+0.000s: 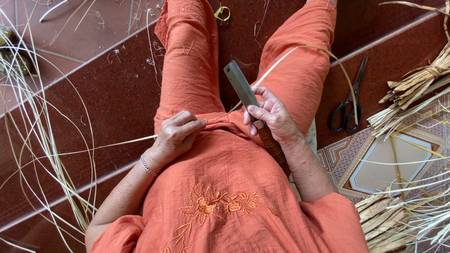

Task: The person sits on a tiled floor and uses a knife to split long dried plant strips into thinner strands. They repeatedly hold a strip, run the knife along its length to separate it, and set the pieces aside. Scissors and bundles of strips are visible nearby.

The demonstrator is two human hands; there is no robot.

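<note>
Straw-coloured strip [281, 58] runs across your lap; your right hand [272, 117] has its fingers wrapped round the knife [243, 91], blade against the strip. Your left hand [176, 136] pinches the strip's near end at your waist. Scissors [349, 105] lie on the floor.

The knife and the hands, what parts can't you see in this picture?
- Knife, head view: the right hand wraps the wooden handle, so most of it is hidden.
- Left hand, head view: its curled fingers hide how it pinches the pale strip.
- Scissors, head view: a bent strip crosses one handle loop.
- Reed bundles, head view: cut off by the right edge.
</note>
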